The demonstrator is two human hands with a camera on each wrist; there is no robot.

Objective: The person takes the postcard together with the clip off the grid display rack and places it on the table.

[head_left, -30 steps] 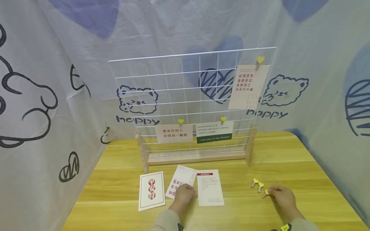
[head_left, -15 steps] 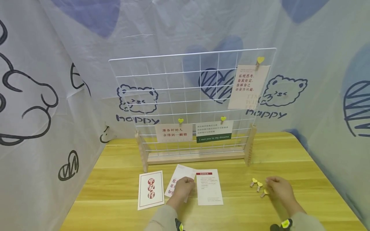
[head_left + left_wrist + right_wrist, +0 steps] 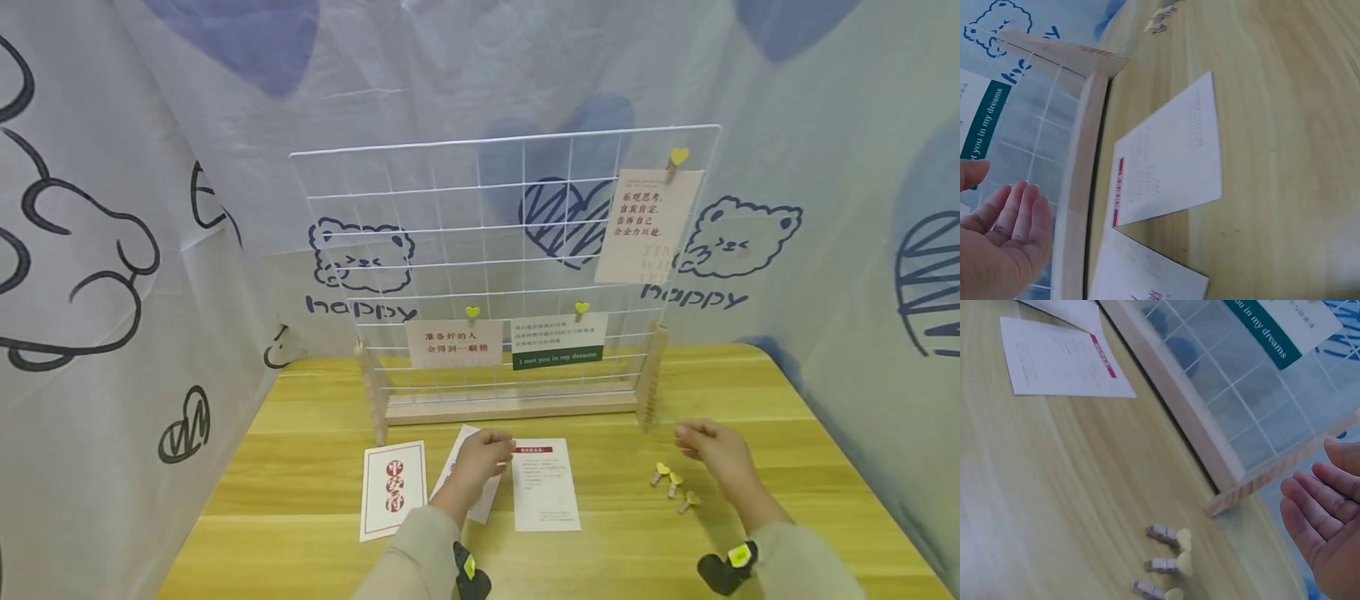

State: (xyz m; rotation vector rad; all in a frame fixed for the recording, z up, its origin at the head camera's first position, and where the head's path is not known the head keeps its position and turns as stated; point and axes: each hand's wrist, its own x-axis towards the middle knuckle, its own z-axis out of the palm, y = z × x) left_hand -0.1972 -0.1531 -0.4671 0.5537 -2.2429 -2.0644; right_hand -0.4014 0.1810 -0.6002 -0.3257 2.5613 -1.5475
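My left hand hovers over the middle printed card, hiding much of it. In the left wrist view its fingers are loosely bent, apart from the thumb, with nothing between them. To its right lies a white card with a red header; to its left is a red-bordered card. My right hand is raised above the table, right of three small clothespins with yellow hearts. Its fingers are relaxed and hold nothing in the right wrist view. The clothespins lie loose on the wood.
Behind the cards stands a white wire grid in a wooden base. Yellow-heart clothespins hold a tall card at upper right, and a pink card and a green-and-white card lower down. Printed cloth surrounds the table.
My right hand has let go of a clothespin and moved up towards the grid. The left hand has also moved up slightly over the middle card. The pinned cards stay put.
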